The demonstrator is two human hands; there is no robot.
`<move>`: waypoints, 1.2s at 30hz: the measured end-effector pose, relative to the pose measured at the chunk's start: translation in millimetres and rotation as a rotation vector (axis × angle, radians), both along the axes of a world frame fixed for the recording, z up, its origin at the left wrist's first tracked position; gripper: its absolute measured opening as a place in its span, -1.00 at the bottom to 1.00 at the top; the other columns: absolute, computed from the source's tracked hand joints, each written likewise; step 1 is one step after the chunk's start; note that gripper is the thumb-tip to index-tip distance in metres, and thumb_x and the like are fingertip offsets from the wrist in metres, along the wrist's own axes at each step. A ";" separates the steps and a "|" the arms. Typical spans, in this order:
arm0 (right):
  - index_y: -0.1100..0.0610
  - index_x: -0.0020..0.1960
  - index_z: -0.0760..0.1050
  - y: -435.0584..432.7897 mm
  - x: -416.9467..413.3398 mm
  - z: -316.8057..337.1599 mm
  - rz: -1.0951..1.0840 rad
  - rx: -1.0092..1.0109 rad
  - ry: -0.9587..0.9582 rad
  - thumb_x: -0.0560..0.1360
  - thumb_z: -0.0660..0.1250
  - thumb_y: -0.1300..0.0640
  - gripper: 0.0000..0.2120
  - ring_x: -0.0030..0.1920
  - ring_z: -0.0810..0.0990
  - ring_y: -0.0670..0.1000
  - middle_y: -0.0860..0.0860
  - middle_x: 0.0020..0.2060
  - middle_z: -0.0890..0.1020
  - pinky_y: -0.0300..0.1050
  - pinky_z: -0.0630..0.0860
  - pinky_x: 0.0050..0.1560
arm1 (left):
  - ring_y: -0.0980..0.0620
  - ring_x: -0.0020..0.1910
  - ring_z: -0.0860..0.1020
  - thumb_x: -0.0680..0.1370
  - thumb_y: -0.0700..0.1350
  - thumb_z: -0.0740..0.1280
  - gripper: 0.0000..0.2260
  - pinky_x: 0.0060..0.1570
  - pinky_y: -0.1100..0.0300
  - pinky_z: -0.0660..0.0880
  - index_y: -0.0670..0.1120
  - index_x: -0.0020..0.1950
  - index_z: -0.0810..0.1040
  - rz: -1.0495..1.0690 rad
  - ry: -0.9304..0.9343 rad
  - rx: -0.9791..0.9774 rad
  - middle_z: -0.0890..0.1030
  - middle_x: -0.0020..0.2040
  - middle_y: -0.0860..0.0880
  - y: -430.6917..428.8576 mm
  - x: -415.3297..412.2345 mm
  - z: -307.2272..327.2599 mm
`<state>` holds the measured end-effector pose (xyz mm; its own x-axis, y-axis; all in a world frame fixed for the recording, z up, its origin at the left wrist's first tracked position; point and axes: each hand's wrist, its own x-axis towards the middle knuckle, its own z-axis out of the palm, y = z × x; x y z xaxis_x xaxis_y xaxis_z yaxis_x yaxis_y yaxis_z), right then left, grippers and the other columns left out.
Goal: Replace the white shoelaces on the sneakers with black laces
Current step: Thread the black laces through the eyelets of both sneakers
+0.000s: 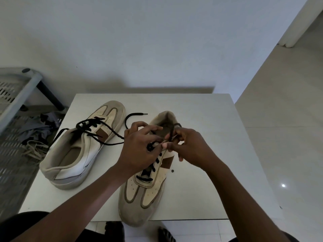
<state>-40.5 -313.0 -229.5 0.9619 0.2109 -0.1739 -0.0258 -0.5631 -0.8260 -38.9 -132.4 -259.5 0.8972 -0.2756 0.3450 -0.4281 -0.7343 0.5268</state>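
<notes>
Both hands are working at the top eyelets of the near sneaker [145,194], which is lying at abt 6 o'clock on the white table [209,154], toe pointing to 6 and overhanging the edge. L hand [139,145] is pinching the black lace [150,147] w/ curled fingers. R hand [190,147] is pinching a loop of the same lace at 12 of the tongue. Lower rows are already sitting in black. A loose black end is curling out at abt 11 of the hands; can't tell which shoe's. 2nd sneaker [73,154] is lying at 9–10, also wearing black, ends untied. Old white laces [33,150] are lying off the table at 9, by a rack [19,95]. Handling, as a guess: lace is looking light, limp, a bit grippy, stiff only at the tip, so prob. best taking it right behind the tip for threading and close to the eyelet for tightening. Shoe's light and may be sliding, so bracing the collar is looking wise.
</notes>
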 end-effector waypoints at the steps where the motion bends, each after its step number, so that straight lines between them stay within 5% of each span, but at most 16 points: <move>1: 0.18 -0.06 0.57 0.3 0.8 -0.6 -0.010 0.006 -0.027 0.46 0.45 0.05 -0.80 -0.52 0.56 -0.12 -0.10 -0.25 0.67 -0.21 0.55 -0.33 | -0.03 0.24 0.37 0.42 0.10 0.26 -0.75 0.05 0.05 0.24 0.06 -0.09 0.68 -0.007 0.004 0.010 0.59 0.18 0.15 -0.5 -0.7 -0.2; 6: 0.28 -0.15 0.55 -7.5 -0.4 2.3 0.057 0.207 -0.026 0.50 0.40 0.16 -0.83 -0.42 0.60 -0.07 -0.02 -0.34 0.67 -0.32 0.47 -0.35 | 0.01 0.37 0.29 0.35 0.13 0.30 -0.77 0.12 0.17 0.07 0.03 -0.21 0.65 0.018 0.022 -0.028 0.54 0.25 0.14 0.2 -1.0 -1.6; 11: 0.08 -0.28 0.53 -39.0 7.2 13.3 0.015 0.860 -0.007 0.47 0.29 0.24 -0.83 -0.48 0.40 -0.05 0.01 -0.46 0.51 -0.26 0.33 -0.44 | 0.01 0.38 0.27 0.34 0.11 0.32 -0.82 0.13 0.15 0.06 0.04 -0.27 0.62 0.015 -0.008 -0.042 0.53 0.27 0.11 4.2 0.7 -5.5; 14: 0.01 -0.32 0.54 -35.4 8.3 12.9 -0.172 1.073 0.047 0.54 0.25 0.20 -0.71 -0.48 0.36 -0.08 -0.02 -0.44 0.48 -0.28 0.31 -0.45 | 0.03 0.35 0.31 0.35 0.08 0.32 -0.84 0.11 0.20 0.06 0.02 -0.28 0.60 0.011 -0.032 -0.033 0.54 0.25 0.12 2.2 0.7 -4.9; 17: 0.10 -0.07 0.54 -23.3 7.3 10.8 -0.245 0.683 0.140 0.57 0.28 0.13 -0.91 -0.43 0.48 -0.06 -0.01 -0.34 0.62 -0.24 0.39 -0.43 | 0.04 0.31 0.34 0.36 0.08 0.26 -0.80 0.06 0.23 0.06 -0.02 -0.27 0.58 0.020 0.004 -0.025 0.57 0.20 0.13 0.6 -0.2 -7.7; 19: 0.09 0.07 0.50 -22.2 5.7 8.5 -0.098 0.289 0.210 0.51 0.38 0.02 -0.80 -0.41 0.53 -0.08 0.01 -0.24 0.68 -0.24 0.42 -0.42 | 0.06 0.29 0.35 0.37 0.08 0.25 -0.79 0.07 0.22 0.07 -0.02 -0.25 0.57 0.035 0.016 -0.023 0.58 0.18 0.13 1.3 -1.0 -9.6; 21: 0.08 0.03 0.50 -18.2 3.1 7.9 0.005 0.115 0.225 0.45 0.44 -0.02 -0.74 -0.43 0.54 -0.11 0.01 -0.23 0.69 -0.31 0.39 -0.45 | 0.06 0.28 0.37 0.39 0.08 0.23 -0.79 0.09 0.17 0.11 -0.02 -0.22 0.56 0.039 0.013 -0.021 0.58 0.15 0.13 -0.1 -1.5 -9.7; 24: 0.13 -0.06 0.52 -3.4 -2.2 2.5 0.033 0.039 0.122 0.45 0.45 0.00 -0.77 -0.47 0.56 -0.10 0.00 -0.23 0.69 -0.40 0.37 -0.48 | 0.05 0.28 0.35 0.40 0.12 0.23 -0.77 0.11 0.11 0.16 -0.01 -0.14 0.52 0.020 -0.003 0.051 0.55 0.18 0.09 -1.8 -3.1 -11.8; 31: 0.19 -0.16 0.54 -3.2 0.4 -1.4 0.096 -0.033 -0.047 0.51 0.39 0.10 -0.84 -0.38 0.63 -0.09 -0.04 -0.30 0.67 -0.22 0.50 -0.27 | 0.08 0.31 0.26 0.38 0.14 0.31 -0.78 0.11 0.10 0.16 0.07 -0.11 0.38 0.039 0.055 0.037 0.45 0.25 0.08 -5.2 -8.6 -16.9; 36: 0.10 -0.24 0.53 -35.7 3.8 21.5 0.095 0.864 0.092 0.52 0.21 0.23 -0.80 -0.44 0.40 -0.07 0.01 -0.38 0.49 -0.27 0.35 -0.42 | 0.20 0.25 0.27 0.34 0.00 0.36 -0.69 0.12 0.12 0.18 0.09 0.01 0.33 0.060 0.129 -0.079 0.36 0.23 0.20 0.2 -8.4 -16.8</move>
<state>-36.6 -348.7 -208.0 0.9236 0.3832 0.0083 -0.0977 0.2564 -0.9616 -47.3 -132.2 -276.3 0.9495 -0.1967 0.2443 -0.3097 -0.7104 0.6320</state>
